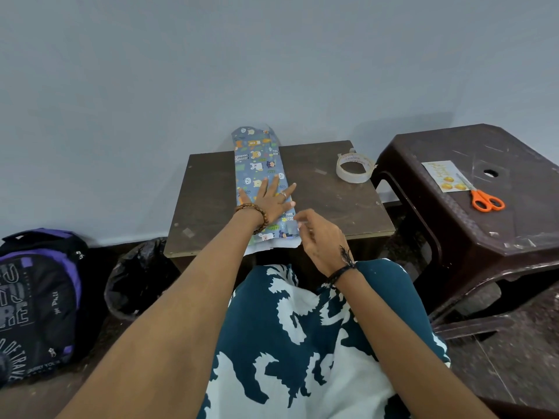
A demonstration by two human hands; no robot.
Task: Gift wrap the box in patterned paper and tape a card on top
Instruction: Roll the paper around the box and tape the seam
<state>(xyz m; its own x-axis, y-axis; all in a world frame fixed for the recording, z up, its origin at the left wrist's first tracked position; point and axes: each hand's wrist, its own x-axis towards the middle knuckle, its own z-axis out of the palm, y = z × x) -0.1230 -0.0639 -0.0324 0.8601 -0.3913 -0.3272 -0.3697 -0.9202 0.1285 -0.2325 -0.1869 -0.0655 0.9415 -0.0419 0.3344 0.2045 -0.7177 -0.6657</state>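
Note:
Blue patterned paper [257, 158] with cartoon animals is folded into a long strip round the box, which is hidden inside. It lies on the small dark table [326, 201], its far end against the wall. My left hand [267, 201] presses flat on the strip with fingers spread. My right hand [319, 237] hovers at the strip's near end, fingertips pinched on what looks like a small piece of clear tape. A tape roll [354, 168] rests at the table's back right. The card [444, 176] lies on the brown stool [484, 222].
Orange-handled scissors [484, 198] lie beside the card on the stool to the right. A black bin [136, 279] stands left of the table, and a purple and black backpack [39, 300] sits on the floor at far left. A grey wall is just behind the table.

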